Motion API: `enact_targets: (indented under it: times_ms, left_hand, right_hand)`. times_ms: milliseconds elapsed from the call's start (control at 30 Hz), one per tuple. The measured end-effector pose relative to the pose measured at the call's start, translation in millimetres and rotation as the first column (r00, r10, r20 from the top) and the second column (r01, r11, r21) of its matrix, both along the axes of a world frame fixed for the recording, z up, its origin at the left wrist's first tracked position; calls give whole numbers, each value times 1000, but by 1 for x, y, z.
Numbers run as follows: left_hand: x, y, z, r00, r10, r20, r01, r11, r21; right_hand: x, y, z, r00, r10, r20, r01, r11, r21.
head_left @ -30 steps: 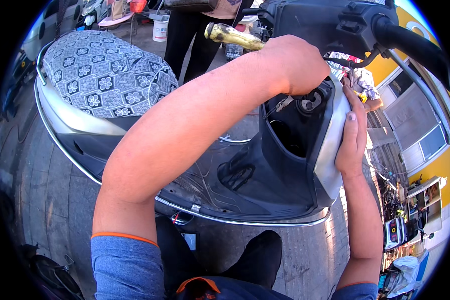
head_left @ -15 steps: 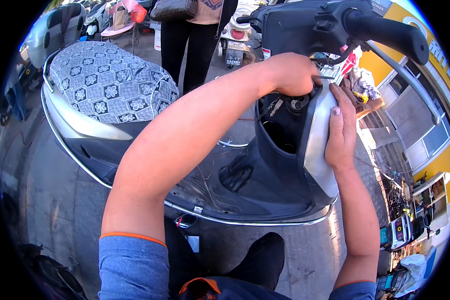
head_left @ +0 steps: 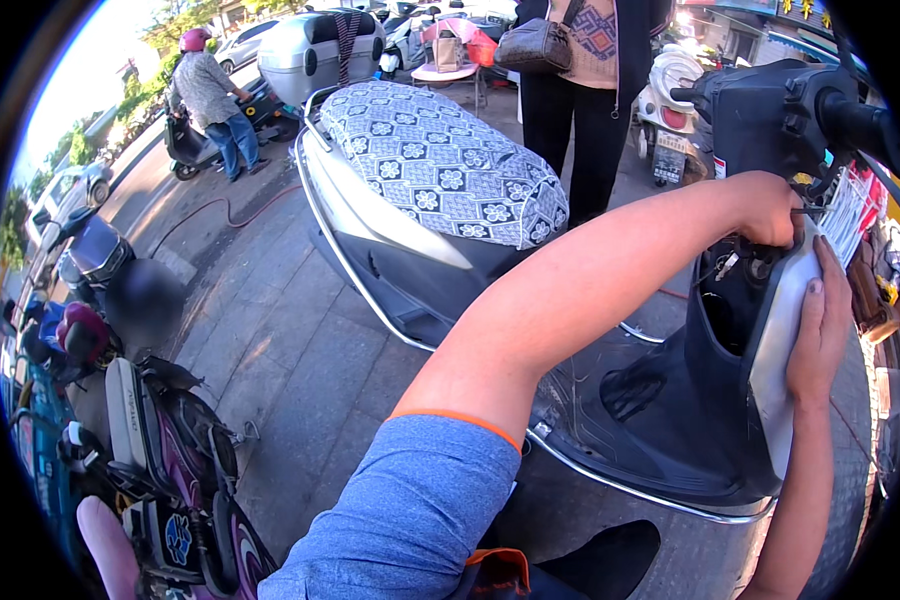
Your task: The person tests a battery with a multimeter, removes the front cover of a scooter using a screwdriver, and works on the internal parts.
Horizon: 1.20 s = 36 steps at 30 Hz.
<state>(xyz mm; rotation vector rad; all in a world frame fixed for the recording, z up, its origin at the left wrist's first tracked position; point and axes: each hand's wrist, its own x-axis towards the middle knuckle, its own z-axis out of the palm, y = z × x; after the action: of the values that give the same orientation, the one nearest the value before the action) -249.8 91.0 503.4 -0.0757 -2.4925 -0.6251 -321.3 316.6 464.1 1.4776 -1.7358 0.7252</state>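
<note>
My left hand is closed in a fist at the top of the scooter's front section, below the handlebar. A thin dark metal rod pokes out past its fingers; its other end is hidden in the grip. My right hand lies flat with fingers stretched along the outer side of the silver front panel. Just under my left fist, keys hang near the ignition, beside an open dark storage pocket. The black handlebar rises above both hands.
Behind the footboard is the scooter's seat in a patterned cover. A person with a handbag stands beyond it. Another person in a red helmet is beside a scooter farther off. Parked two-wheelers line the left, and a red hose crosses the paving.
The view has swung left, so the scooter and both hands sit farther right in the picture. Both hands keep nearly the same places on the front section.
</note>
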Motion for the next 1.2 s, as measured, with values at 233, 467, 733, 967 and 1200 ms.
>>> enact_targets:
  times_ms: [233, 467, 733, 967, 1200]
  left_hand:
    - [-20, 8, 18, 981, 77, 179, -63, 995, -80]
    - [-23, 8, 13, 987, 79, 139, -68, 995, -79]
    - [-20, -2, 2, 995, 89, 56, -83, 991, -102]
    - [-6, 11, 2, 990, 140, 20, -134, 973, -186]
    - [17, 23, 1, 976, 218, -6, -214, 952, -219]
  right_hand:
    - [-16, 3, 1, 998, -16, -53, 16, 1000, -13]
    - [-16, 4, 9, 995, -27, -101, 32, 999, 43]
    - [13, 10, 19, 977, 163, -139, -140, 977, 161]
    - [3, 10, 17, 957, 225, -182, -202, 970, 137]
    - [5, 10, 17, 952, 251, -178, -234, 966, 107]
